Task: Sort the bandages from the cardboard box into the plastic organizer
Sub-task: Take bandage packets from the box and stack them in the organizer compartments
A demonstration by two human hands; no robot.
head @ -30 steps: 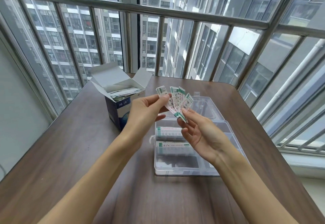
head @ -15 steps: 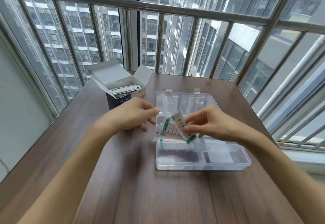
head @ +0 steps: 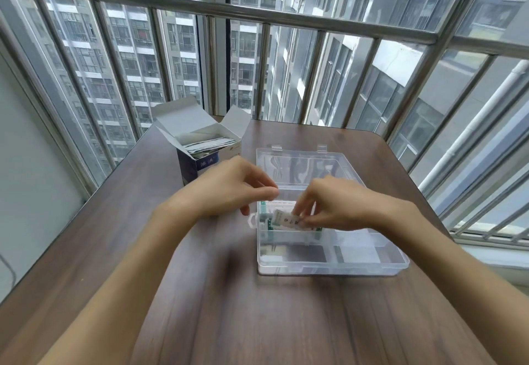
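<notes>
Dark wood-grain table [head: 257, 321] fills the near view, set against a metal railing [head: 286, 15] with glass and tower blocks beyond.

2 bare forearms reach in from the near edge toward the organizer [head: 329, 267], a clear plastic case lying flat right of centre, its long axis running left to right. Its near compartments show only dark table through the plastic.

Over the left middle compartment the right hand [head: 343, 207] is palm down, thumb and fingertips [head: 297, 217] pinching a small bunch of bandages [head: 283, 220]. These white wrappers with green ends lie with their long axes roughly left to right, tilted a little, low in the compartment; whether they touch the floor cannot be told. Print on them is too blurred to read.

Just left, the left hand [head: 232, 190] hovers palm down at the organizer's left wall, fingers loosely curled, thumb and forefinger tips close together near the far left corner of that compartment; motion blur hides whether they pinch anything.

Behind the hands the clear lid [head: 300, 164] lies folded back, 2 latch tabs on its far edge.

Farther left stands the box [head: 200, 158], blue and white, flaps open upward, packed with more wrappers [head: 206, 145] on edge. Blue-panel writing cannot be read.
</notes>
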